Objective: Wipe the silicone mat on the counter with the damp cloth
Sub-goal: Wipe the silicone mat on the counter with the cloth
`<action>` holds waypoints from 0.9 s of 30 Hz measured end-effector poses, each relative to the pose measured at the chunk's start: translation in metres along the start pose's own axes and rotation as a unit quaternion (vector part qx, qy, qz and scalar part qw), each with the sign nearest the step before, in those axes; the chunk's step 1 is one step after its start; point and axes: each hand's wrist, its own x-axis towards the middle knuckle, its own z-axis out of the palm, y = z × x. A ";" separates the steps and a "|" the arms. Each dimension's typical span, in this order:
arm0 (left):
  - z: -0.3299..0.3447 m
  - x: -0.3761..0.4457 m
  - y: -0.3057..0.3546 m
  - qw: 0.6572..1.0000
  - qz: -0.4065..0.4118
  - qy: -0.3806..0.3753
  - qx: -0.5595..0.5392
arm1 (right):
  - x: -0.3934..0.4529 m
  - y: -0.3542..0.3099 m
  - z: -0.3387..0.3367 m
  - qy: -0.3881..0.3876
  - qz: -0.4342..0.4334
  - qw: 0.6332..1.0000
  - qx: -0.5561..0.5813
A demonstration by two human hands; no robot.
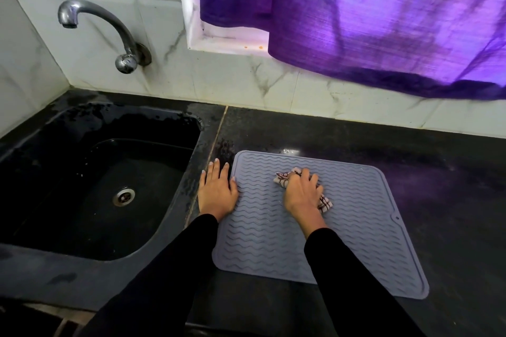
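A dark kitchen counter under a curtained window

A black sink (90, 172) is sitting in the black counter (410, 172), a chrome tap (109, 27) is curving out from the white marble-look wall tiles (246, 82), and daylight is glowing through a purple curtain (383, 22).

A grey-blue mat (342, 221), ribbed all over with wavy lines, is seen on a black counter (438, 172). The cloth (282, 179) on it is white, checked with dark red lines. The sink (82, 172) is black and its drain (123, 196) silver. The tap (109, 27) is chromed. The wall tiles (219, 76) are white, veined with grey. The curtain (369, 22) is purple. Black sleeves (169, 268) are worn.
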 end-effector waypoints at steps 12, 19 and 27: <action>0.001 0.000 0.000 1.000 -0.002 0.005 -0.007 | 0.002 0.008 -0.021 0.044 0.034 0.988 0.142; -0.001 0.001 0.000 1.000 -0.003 -0.004 -0.009 | -0.039 -0.002 0.013 0.065 -0.050 0.997 -0.003; -0.010 0.000 -0.001 0.997 0.011 -0.073 -0.011 | -0.034 0.005 0.010 0.004 -0.071 0.997 0.003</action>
